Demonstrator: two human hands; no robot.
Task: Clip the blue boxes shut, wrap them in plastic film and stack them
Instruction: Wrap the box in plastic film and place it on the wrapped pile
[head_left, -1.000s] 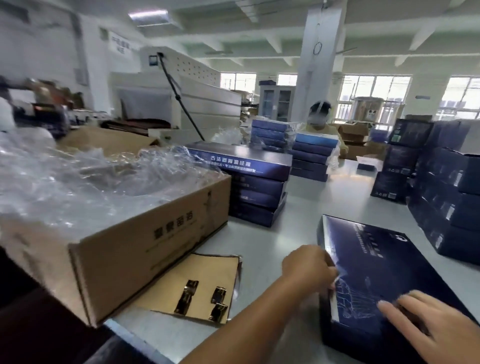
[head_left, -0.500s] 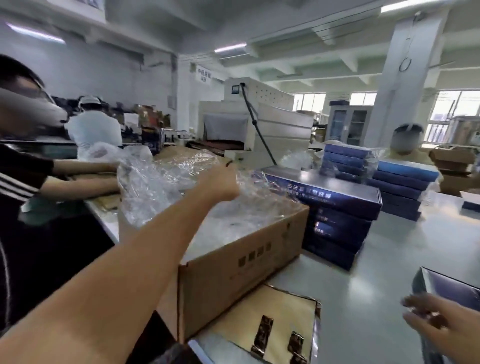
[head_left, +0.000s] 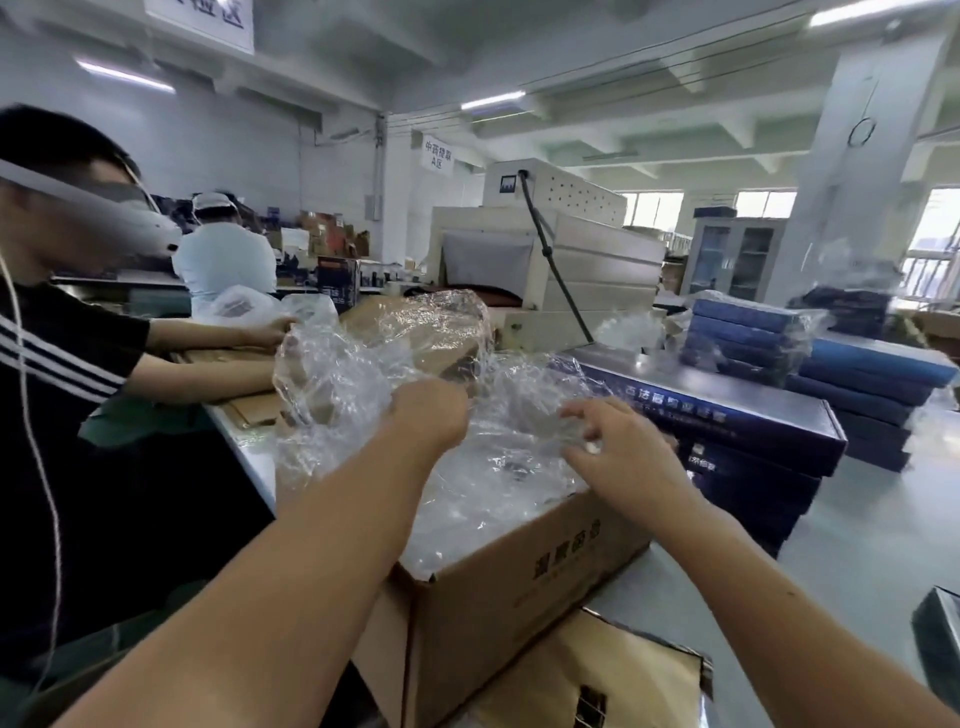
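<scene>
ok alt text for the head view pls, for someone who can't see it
The left hand and right hand grip crumpled clear plastic film heaped in an open cardboard box on a table. A stack of blue boxes stands beside it, and another person works at the left.

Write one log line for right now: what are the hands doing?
left hand: grips plastic film | right hand: pinches same film | film: in open cardboard box | blue boxes: stacked beside it
</scene>
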